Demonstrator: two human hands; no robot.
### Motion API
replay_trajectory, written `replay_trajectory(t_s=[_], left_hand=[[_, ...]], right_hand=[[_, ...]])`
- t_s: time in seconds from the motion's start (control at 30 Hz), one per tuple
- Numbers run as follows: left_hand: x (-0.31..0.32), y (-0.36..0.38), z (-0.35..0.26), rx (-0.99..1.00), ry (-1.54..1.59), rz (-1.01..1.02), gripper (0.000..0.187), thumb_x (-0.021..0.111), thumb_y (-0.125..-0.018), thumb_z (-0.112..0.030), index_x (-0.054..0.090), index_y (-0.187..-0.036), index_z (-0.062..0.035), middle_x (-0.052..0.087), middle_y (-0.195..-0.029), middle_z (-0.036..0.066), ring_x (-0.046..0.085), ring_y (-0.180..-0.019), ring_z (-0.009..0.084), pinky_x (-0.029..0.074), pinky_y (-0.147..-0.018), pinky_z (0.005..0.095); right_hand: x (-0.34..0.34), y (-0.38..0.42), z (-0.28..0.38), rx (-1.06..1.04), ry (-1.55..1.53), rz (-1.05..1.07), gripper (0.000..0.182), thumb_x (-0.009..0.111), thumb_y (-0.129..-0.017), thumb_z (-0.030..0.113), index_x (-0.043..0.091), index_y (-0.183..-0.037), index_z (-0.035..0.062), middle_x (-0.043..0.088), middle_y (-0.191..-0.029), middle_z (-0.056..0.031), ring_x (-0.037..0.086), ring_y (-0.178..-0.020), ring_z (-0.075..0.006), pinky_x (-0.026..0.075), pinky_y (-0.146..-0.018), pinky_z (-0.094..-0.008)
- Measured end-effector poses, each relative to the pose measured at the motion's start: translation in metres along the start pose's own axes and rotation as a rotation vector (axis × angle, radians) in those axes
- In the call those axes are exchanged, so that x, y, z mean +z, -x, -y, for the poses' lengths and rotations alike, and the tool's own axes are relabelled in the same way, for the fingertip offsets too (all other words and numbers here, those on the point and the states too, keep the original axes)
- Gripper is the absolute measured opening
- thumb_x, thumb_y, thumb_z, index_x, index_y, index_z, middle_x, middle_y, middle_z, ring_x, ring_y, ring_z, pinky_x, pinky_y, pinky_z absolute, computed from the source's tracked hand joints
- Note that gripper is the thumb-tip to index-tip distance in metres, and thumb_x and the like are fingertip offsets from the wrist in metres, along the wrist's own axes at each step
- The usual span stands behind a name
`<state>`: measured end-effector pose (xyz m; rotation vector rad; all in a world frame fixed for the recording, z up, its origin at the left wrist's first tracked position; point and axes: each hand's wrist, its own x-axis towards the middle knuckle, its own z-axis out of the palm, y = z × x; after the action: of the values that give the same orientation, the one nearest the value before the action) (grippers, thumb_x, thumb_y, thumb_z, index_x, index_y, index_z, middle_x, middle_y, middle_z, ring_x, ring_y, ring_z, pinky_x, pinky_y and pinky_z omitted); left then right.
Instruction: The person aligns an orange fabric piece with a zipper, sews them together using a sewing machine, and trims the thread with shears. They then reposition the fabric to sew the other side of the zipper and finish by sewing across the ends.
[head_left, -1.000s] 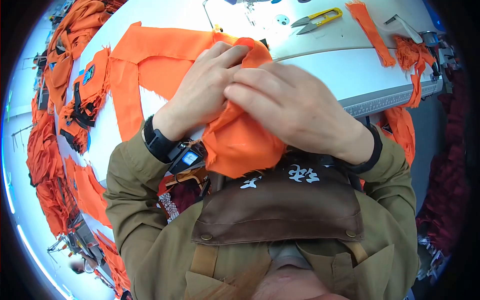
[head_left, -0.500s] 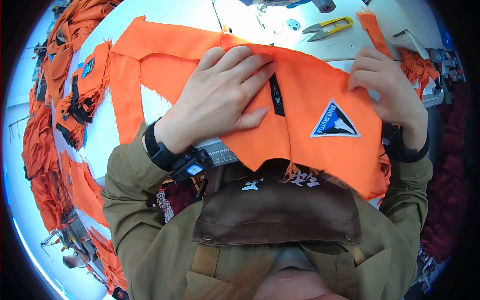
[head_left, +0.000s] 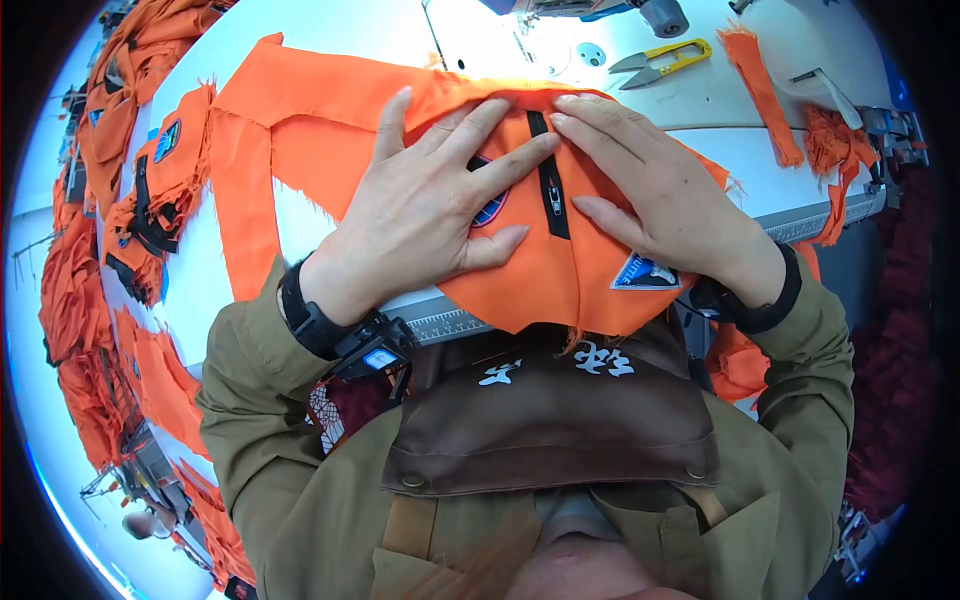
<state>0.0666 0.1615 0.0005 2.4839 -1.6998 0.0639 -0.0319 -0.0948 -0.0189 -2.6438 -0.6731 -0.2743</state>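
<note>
An orange fabric piece [head_left: 520,300] with a frayed lower edge lies across the table edge. A black zipper [head_left: 552,195] with a silver pull runs down its middle. My left hand [head_left: 425,190] rests on the cloth left of the zipper, fingers spread, partly covering a round dark blue patch [head_left: 489,208]. On the right side, my right hand [head_left: 665,185] lies with fingers stretched near the fabric's top fold and its thumb apart, close to the zipper. Below it shows a blue triangular shuttle patch [head_left: 645,272], its upper part hidden by the hand.
Yellow-handled thread snips [head_left: 660,65] lie beyond the cloth, below part of a sewing machine [head_left: 660,15]. An orange strip [head_left: 760,95] and frayed scraps [head_left: 838,140] sit at the right. Patched orange pieces [head_left: 170,170] are at the left. A ruler [head_left: 450,326] lines the table edge.
My right hand has moved left from the fabric's right edge to beside the zipper. The right part of the cloth is bunched inward. My left hand's fingers have spread, and the round patch now shows.
</note>
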Motion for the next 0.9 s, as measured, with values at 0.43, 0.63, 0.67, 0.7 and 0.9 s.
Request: replay_trajectory(t_s=[0.43,0.63,0.67,0.7,0.9], left_hand=[[0.005,-0.011,0.017,0.159,0.137,0.006,0.078,0.07,-0.087,-0.046,0.052,-0.154,-0.0092,0.047,-0.159,0.012,0.048,-0.145,0.0283,0.023,-0.125,0.0515],[-0.001,-0.009,0.014,0.095,0.05,-0.002,0.084,0.066,-0.088,-0.053,0.047,-0.158,-0.011,0.047,-0.159,0.011,0.049,-0.141,0.0277,0.03,-0.117,0.0451],[-0.002,-0.009,0.013,0.077,0.056,-0.003,0.085,0.065,-0.088,-0.055,0.046,-0.159,-0.0122,0.047,-0.16,0.011,0.049,-0.14,0.0278,0.032,-0.116,0.0444],[-0.002,-0.008,0.013,0.065,0.045,0.003,0.086,0.065,-0.087,-0.056,0.046,-0.159,-0.0135,0.046,-0.16,0.011,0.048,-0.14,0.0282,0.032,-0.115,0.044],[-0.003,-0.01,0.017,0.03,0.003,-0.002,0.09,0.066,-0.084,-0.064,0.047,-0.16,-0.0193,0.043,-0.163,0.011,0.045,-0.141,0.0312,0.032,-0.112,0.044]], right_hand=[[-0.002,0.0,-0.001,0.012,-0.003,0.06,0.072,0.068,-0.093,0.016,0.041,-0.159,0.0049,0.043,-0.16,-0.0165,0.043,-0.146,-0.0375,0.038,-0.122,-0.0467],[-0.004,-0.006,0.0,-0.012,0.036,0.045,0.074,0.07,-0.093,0.026,0.041,-0.155,-0.0018,0.045,-0.156,-0.0189,0.042,-0.146,-0.0356,0.037,-0.122,-0.0472],[-0.005,-0.007,-0.002,-0.023,0.066,0.062,0.075,0.069,-0.093,0.027,0.04,-0.155,-0.0018,0.044,-0.157,-0.019,0.041,-0.147,-0.0357,0.036,-0.123,-0.0474],[-0.006,-0.009,-0.003,-0.033,0.096,0.079,0.076,0.069,-0.093,0.027,0.039,-0.156,-0.0018,0.043,-0.158,-0.0191,0.04,-0.147,-0.0358,0.035,-0.124,-0.0475],[-0.003,-0.018,-0.019,-0.069,-0.012,0.068,0.081,0.066,-0.091,0.028,0.034,-0.161,0.0035,0.037,-0.166,-0.0171,0.035,-0.152,-0.0385,0.03,-0.126,-0.051]])
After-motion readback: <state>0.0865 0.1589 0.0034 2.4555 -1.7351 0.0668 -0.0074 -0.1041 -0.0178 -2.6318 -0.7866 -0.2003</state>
